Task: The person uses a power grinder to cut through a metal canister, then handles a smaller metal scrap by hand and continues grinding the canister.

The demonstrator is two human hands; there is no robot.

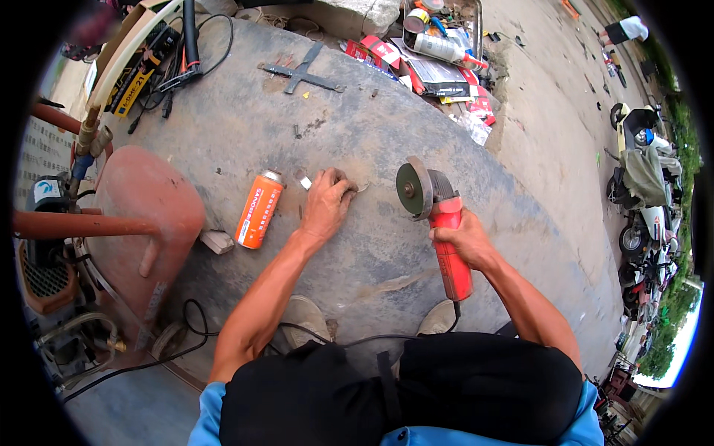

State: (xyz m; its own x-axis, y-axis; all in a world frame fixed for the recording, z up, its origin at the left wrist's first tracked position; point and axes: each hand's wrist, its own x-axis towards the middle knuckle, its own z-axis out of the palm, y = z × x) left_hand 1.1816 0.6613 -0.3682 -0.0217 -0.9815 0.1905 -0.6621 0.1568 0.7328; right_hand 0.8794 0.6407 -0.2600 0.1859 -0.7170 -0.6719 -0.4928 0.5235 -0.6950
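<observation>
While the right hand (462, 239) is wrapped tight around the body of a red angle grinder with a grey disc and metal guard (439, 223), the left hand (327, 204) presses, fingers curled down, on a small pale metal piece (303, 181) lying on the grey concrete ground (372, 126) at the centre of the frame. That piece sits to the left of the grinder's disc, near it but apart, and the left hand is the nearer one. The grinder's long axis runs from lower right up toward the centre, disc end leading, its black cord (297, 331) trailing to the lower left. Most of the metal piece is hidden under the fingers, so its shape cannot be told. An orange spray can (258, 209) lies just left of the hand, beside a rust-red tank (141, 215) at the left edge
</observation>
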